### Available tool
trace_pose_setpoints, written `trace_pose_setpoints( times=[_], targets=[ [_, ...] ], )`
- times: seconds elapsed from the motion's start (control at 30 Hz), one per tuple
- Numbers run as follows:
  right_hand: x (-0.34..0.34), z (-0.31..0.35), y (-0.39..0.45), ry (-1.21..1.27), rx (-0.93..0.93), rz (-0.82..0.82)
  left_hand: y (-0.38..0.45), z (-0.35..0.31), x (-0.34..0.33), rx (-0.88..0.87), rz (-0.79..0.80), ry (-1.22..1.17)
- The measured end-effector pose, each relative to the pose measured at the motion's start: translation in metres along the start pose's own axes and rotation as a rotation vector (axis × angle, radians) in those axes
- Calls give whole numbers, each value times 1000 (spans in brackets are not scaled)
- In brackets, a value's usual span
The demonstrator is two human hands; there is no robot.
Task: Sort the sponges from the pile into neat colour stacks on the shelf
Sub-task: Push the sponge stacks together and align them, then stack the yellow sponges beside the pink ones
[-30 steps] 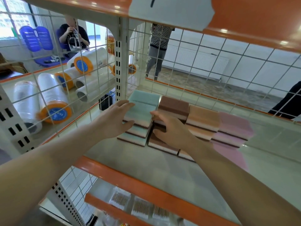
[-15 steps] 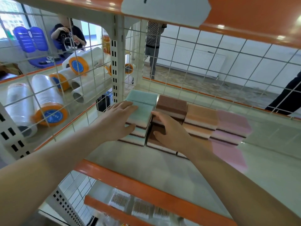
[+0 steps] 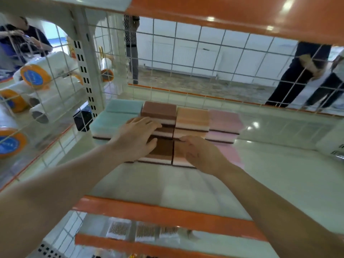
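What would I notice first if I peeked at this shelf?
Probably the row of sponge stacks at the back of the shelf: teal, brown, orange and pink. Next, two bare hands: the left hand rests on the brown sponges, the right hand on the orange ones.

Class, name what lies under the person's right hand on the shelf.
The right hand rests on the front orange sponge; only its near edge shows, the top is covered.

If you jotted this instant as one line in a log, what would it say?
stage: tidying stacks | left hand: flat on brown sponges | right hand: flat on orange sponges | teal sponges, pink sponges: untouched | shelf
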State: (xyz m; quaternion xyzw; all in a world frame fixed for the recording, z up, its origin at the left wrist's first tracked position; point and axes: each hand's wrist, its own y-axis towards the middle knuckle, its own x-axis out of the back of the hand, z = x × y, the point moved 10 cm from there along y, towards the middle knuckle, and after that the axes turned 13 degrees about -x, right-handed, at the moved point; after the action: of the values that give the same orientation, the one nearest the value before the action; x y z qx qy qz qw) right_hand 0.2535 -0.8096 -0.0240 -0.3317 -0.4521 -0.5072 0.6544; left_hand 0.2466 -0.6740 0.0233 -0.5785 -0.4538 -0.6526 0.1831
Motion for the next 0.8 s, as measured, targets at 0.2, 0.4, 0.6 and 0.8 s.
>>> trace_pose_setpoints(
  times=[0.2,0.4,0.6,0.8],
  targets=[
    [21,-58,-30,18,-101,-43,27,-50,-20,-56,62,1],
    [38,-123,-73,72,-234,-20,41,-104,-65,-135,282,-40],
    [59,-182,-123,-8,-326,7,58,-167,-104,-228,445,-11],
    [83,-241,-172,0,-430,-12,78,-234,-127,-270,459,-33]
  ],
)
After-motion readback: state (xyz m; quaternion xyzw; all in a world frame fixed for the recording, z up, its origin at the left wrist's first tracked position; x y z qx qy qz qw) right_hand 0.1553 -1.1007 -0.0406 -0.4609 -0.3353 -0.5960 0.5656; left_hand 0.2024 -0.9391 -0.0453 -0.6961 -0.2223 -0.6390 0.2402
